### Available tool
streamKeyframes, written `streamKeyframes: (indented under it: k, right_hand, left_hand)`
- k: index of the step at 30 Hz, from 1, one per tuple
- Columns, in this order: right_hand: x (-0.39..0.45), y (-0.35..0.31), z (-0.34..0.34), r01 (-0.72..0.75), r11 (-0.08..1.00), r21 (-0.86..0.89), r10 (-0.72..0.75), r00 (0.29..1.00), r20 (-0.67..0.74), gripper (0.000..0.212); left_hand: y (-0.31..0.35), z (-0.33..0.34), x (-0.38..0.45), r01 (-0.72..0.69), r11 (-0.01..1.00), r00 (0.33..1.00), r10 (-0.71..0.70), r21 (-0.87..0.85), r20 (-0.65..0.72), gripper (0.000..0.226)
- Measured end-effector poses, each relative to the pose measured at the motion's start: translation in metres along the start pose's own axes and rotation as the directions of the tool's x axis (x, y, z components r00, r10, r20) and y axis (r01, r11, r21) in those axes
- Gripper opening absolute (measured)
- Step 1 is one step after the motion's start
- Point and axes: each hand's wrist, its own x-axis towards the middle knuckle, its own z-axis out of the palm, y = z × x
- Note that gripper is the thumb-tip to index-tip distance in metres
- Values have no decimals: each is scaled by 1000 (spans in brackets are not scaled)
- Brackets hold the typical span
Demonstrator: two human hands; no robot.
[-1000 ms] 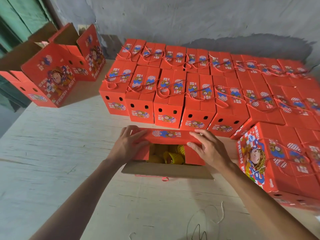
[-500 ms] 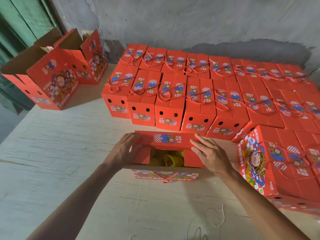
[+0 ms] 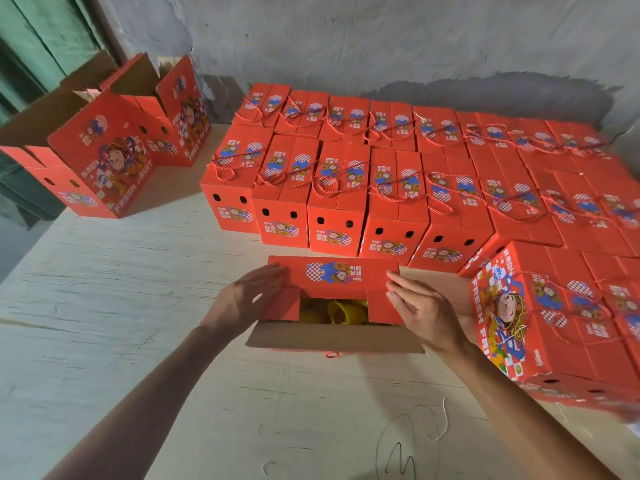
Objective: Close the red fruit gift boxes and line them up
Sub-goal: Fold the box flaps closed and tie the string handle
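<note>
Fruit gift box [image 3: 332, 308] sits half-open on table [image 3: 104, 306], just before the closed rows [image 3: 346, 202]. Left hand [image 3: 247, 299] and right hand [image 3: 420, 311], fingers straight, press its side flaps; yellow contents, probably fruit.

open gift box [image 3: 332, 282]: red printed cardboard, matt, raw brown inside its near flap | closed gift boxes [image 3: 346, 202]: same red card, twisted red cord handles | desk [image 3: 121, 306]: pale, rough, streaked wood grain | wall [image 3: 381, 39]: grey, blotchy, rough plaster
</note>
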Motion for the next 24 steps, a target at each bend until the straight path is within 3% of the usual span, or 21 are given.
streamKeyframes:
  k: [4,7,10,12,14,15,17,20,24]
  right_hand:
    - [0,0,-16,-41,999,-5,42,990,132,29]
    - [-9,0,-24,-3,1000,-23,7,985,175,31]
    - [-18,1,-24,38,999,-10,-36,980,196,34]
    - [-20,2,-27,76,996,-42,-64,969,240,49]
    - [-21,1,-31,99,993,-63,-75,949,305,73]
    - [-21,0,-32,98,993,-72,-69,941,332,74]
    - [-22,-3,-32,56,995,-77,-23,927,374,64]
    - [-18,-9,-33,-90,996,2,83,923,376,50]
    - [-4,-21,-31,-286,940,185,258,953,161,51]
  left_hand:
    - [7,-11,-10,12,1000,999,-12,4,42,30]
    - [12,-15,-19,-116,991,993,114,73,25,28]
    - [11,-22,-28,-149,975,983,128,164,133,77]
    - [13,-28,-34,-100,966,978,52,237,202,84]
    - [13,-29,-43,-101,965,963,34,242,266,75]
    - [16,-29,-47,-97,976,963,41,197,268,71]
    - [27,-24,-52,-14,998,982,3,59,190,67]
    - [51,-8,-47,226,964,972,-234,-141,-39,72]
    - [67,13,-36,329,927,896,-366,-180,-251,88]
